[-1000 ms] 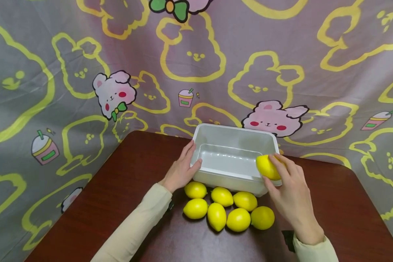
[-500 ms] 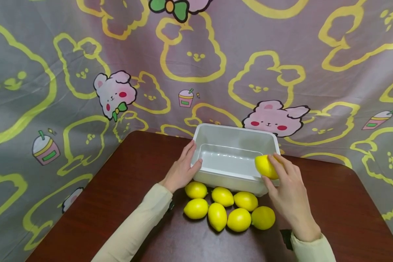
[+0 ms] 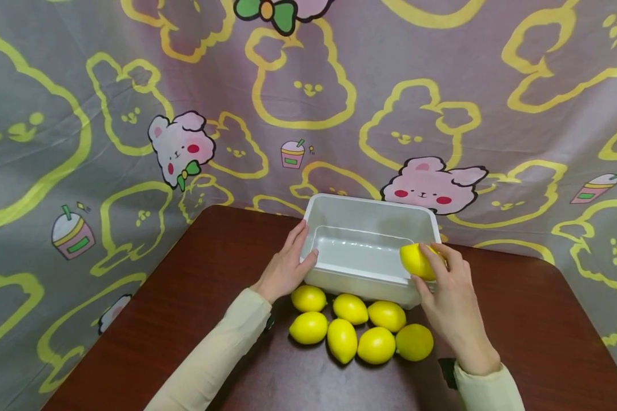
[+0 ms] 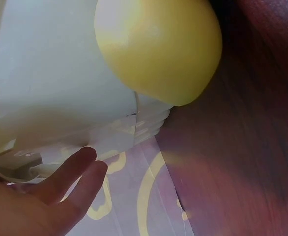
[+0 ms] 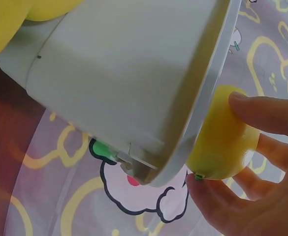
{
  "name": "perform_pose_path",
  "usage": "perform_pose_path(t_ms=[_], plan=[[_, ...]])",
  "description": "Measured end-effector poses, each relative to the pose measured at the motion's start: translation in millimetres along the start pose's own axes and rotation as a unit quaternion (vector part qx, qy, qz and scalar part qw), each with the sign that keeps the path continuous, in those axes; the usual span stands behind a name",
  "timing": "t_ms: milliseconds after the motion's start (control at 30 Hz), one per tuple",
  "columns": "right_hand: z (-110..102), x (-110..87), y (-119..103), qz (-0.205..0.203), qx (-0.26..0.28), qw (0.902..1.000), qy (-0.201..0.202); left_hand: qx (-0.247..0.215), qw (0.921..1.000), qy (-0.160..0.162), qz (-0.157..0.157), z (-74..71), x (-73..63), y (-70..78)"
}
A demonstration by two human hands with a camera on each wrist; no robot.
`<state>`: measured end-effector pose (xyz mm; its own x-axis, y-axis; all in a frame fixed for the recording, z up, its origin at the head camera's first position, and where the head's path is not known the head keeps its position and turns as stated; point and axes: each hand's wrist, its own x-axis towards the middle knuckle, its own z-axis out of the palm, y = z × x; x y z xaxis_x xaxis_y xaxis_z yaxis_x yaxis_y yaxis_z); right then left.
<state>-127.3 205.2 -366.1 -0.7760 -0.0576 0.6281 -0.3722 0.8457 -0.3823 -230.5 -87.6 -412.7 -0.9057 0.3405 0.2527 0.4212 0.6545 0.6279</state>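
Note:
In the head view, a pale grey rectangular plastic bin (image 3: 365, 285) stands near the back of the table. My left hand (image 3: 284, 264) holds its left side, thumb over the rim and fingers along the outer wall; the left wrist view shows two fingers (image 4: 82, 179) stretched against that wall. My right hand (image 3: 455, 302) grips a yellow lemon (image 3: 416, 261) between thumb and fingers at the bin's front right corner, above the rim. The right wrist view shows this lemon (image 5: 225, 137) by the rim, its small green stem end facing down.
Several lemons (image 3: 377, 345) lie in two rough rows before the bin, the back row close to its front wall. The brown table (image 3: 211, 251) runs back to a patterned curtain (image 3: 226, 74). Only bare inner walls and floor show in the bin.
The right hand with its lemon has shifted very slightly left, and its index finger has moved a little. The left hand, the bin and the other lemons have kept their places.

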Motion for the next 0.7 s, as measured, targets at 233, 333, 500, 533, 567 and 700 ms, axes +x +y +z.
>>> perform_pose_path(t_ms=[233, 333, 500, 533, 567, 700], plan=[[1.1, -0.7, 1.6, -0.003, 0.003, 1.0, 0.001, 0.002, 1.0, 0.005, 0.003, 1.3, -0.2, -0.3], [1.0, -1.2, 2.5, -0.001, 0.005, 1.0, 0.0, -0.001, 1.0, 0.008, 0.004, 1.6, 0.3, -0.3], [0.7, -2.9, 2.6, 0.011, 0.007, 0.9998, -0.012, -0.001, 0.9999, 0.013, 0.005, 1.8, 0.3, -0.6], [0.8, -3.2, 2.6, 0.013, 0.007, 0.9998, -0.014, -0.001, 0.9999, 0.013, 0.005, 1.8, 0.2, -0.6], [0.9, -3.4, 2.6, 0.013, 0.007, 0.9998, -0.015, 0.0, 0.9999, 0.012, 0.006, 1.9, 0.3, -0.8], [1.3, -4.4, 3.1, 0.018, 0.009, 0.9996, -0.022, -0.002, 0.9999, 0.014, 0.009, 1.6, -0.2, -0.4]])
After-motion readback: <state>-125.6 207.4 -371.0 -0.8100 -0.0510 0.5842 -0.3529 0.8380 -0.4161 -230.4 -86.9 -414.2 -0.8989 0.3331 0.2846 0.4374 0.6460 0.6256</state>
